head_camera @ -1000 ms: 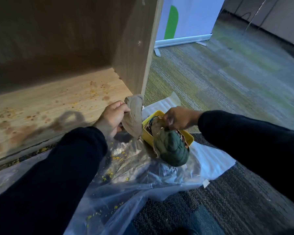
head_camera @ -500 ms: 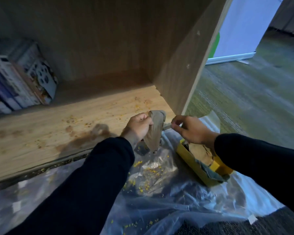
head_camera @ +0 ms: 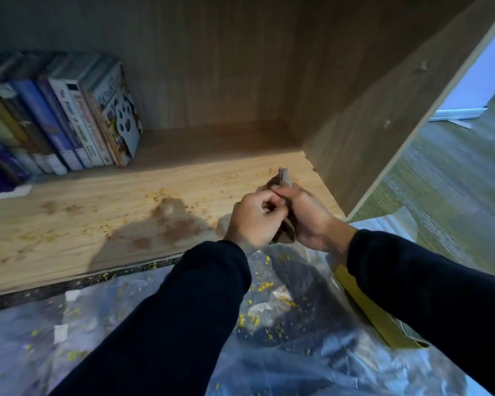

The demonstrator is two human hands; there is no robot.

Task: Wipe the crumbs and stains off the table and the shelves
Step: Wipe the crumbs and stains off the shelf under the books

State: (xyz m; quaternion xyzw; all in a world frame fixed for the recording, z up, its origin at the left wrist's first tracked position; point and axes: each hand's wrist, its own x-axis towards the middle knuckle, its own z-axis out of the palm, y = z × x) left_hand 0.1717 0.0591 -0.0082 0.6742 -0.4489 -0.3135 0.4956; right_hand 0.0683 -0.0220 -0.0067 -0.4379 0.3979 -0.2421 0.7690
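A row of books (head_camera: 69, 121) is standing upright at the far left of the wooden shelf (head_camera: 103, 195), leaning a little and pressed against one another, with a panda-faced cover facing out at the right end of the row. To their right the shelf board is lying bare but dirty: scattered crumbs (head_camera: 160, 192) are dotting the grain, and brownish stains (head_camera: 172, 221) are spreading across the middle, partly under the shadow of the arms. Below the shelf's front edge a clear plastic sheet (head_camera: 283, 361) is covering the floor, and yellow bits are sprinkled over it.

Moving right, the left hand (head_camera: 255, 218) is hovering just above the front edge of the shelf, its fingers (head_camera: 269, 202) curling inward and pinching the near side of a tan cloth (head_camera: 283, 181). The cloth is bunched up between the two hands, one corner sticking up above them and another fold hanging below, over the plastic sheet. The right hand (head_camera: 309, 215) is gripping the other side of the cloth, its fingers wrapping round it and touching those of the left hand. Both arms are in dark sleeves.

Further right, the upright side panel (head_camera: 383, 132) of the shelf unit is closing off the compartment. Under the right sleeve a yellow box (head_camera: 377, 321) is lying on the plastic sheet, mostly hidden. Beyond the panel a greenish carpet (head_camera: 446, 178) is stretching away.
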